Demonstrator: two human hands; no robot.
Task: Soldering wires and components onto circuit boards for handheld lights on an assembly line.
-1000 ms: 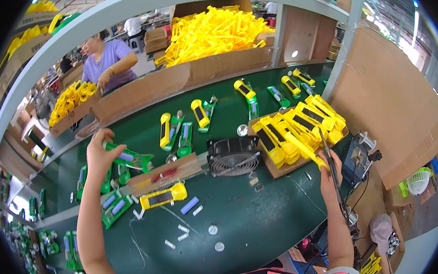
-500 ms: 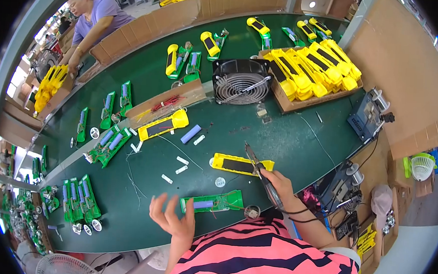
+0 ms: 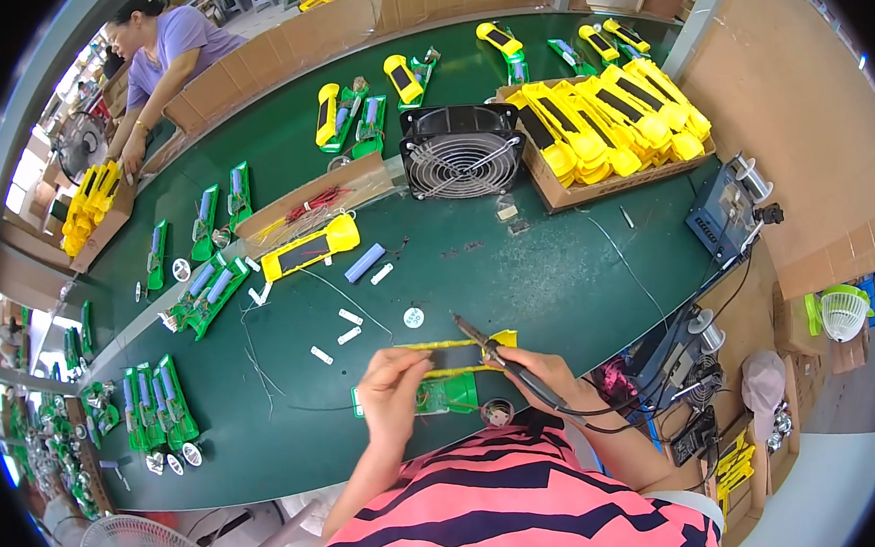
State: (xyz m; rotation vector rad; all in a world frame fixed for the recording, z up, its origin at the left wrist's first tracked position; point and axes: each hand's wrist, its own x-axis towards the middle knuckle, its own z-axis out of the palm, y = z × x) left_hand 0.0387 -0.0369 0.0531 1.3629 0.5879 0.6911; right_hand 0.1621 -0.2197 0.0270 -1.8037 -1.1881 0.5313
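While grasping soldering iron in right hand, apparently pinching yellow casing with previously empty left hand, bringing it nearer green housing, seemingly pairing both.

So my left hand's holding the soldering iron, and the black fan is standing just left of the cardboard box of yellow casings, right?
Not quite: the head view shows the soldering iron in your right hand, not your left. The black fan does stand just left of the cardboard box of yellow casings.
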